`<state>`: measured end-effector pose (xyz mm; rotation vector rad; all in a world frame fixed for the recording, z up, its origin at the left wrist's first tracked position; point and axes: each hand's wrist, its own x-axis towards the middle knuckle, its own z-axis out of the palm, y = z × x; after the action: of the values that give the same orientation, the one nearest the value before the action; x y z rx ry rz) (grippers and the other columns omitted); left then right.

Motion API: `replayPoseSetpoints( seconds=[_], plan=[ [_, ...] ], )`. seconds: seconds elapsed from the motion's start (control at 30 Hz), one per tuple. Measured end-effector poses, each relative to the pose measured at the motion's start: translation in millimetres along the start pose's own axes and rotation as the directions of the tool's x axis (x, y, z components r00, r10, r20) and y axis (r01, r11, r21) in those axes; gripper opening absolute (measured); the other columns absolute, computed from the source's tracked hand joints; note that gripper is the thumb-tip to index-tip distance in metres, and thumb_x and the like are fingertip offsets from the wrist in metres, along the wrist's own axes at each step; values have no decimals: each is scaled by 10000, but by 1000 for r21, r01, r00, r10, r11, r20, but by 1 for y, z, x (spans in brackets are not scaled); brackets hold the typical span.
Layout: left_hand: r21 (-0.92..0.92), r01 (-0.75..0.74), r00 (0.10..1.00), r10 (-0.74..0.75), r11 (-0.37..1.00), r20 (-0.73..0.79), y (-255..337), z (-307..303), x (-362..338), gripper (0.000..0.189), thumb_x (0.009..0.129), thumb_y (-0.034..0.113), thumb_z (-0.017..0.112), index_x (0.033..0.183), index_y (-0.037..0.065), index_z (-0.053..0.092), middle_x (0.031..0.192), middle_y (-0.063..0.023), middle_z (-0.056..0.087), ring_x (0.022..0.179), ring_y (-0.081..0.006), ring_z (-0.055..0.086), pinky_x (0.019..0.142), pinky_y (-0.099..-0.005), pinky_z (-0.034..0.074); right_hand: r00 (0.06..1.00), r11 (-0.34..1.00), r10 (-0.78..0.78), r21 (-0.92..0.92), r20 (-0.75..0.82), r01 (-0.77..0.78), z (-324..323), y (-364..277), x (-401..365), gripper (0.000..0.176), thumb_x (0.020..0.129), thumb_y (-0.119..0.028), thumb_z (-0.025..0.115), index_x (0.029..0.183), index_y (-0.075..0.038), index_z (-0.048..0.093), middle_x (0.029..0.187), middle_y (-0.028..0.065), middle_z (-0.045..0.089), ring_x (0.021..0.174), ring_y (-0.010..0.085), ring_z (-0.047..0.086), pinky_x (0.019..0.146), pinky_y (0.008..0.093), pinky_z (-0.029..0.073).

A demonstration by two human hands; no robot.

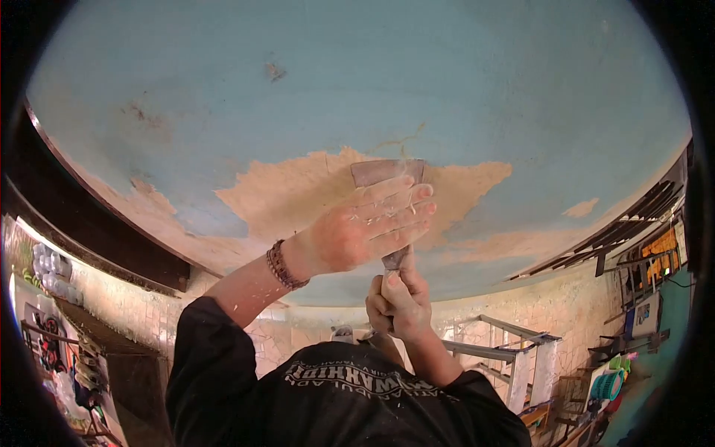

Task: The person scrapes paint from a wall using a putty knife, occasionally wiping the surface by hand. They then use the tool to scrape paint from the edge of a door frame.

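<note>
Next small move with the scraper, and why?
Probably nudge the scraper further into the blue paint: its wide edge appears to sit at the bare patch's upper border, a thin tan strand shows just beyond, and the right hand grips the handle.

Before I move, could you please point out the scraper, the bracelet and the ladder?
Scraper point(369, 173), head view, on the blade.
Bracelet point(277, 265), head view, on its band.
Ladder point(519, 378), head view, on a leg.

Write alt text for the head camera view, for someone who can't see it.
A right hand holds a broad scraper up at a blue ceiling, its blade over a pale bare patch. The left hand, open and flecked with bits, overlaps the blade in view.
</note>
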<state>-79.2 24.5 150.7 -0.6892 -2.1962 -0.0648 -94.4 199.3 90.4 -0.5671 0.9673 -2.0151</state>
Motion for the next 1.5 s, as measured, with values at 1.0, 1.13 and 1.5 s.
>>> replayPoseSetpoints(
  seconds=[1.0, 1.13, 1.5],
  plan=[
    [112, 29, 999, -25, 993, -39, -16, -34, -9, 338, 786, 85, 632, 1121, 118, 662, 1253, -27, 623, 1219, -225, 552, 1069, -391, 411, 987, 976, 0, -213, 163, 35, 19, -9, 28, 641, 1002, -141, 431, 1525, -115, 61, 1317, 151, 489, 463, 59, 320, 362, 196, 292],
    [111, 56, 998, -55, 992, -13, -4, -17, -45, 330, 796, 76, 622, 1118, 136, 661, 1248, -16, 627, 1222, -207, 551, 1075, -397, 402, 995, 968, 26, -250, 95, -1, 4, 25, 13, 630, 1001, -125, 416, 1526, -120, 68, 994, 132, 603, 434, 63, 348, 362, 211, 296],
    [63, 84, 991, -77, 994, -108, -9, -36, -49, 318, 764, 52, 659, 1074, 120, 674, 1197, -39, 655, 1217, -229, 555, 1070, -411, 402, 985, 946, -6, -317, 170, 61, 30, 15, 24, 594, 1008, -139, 419, 1518, -90, 120, 643, 29, 469, 395, 65, 326, 348, 214, 271]
  ],
)
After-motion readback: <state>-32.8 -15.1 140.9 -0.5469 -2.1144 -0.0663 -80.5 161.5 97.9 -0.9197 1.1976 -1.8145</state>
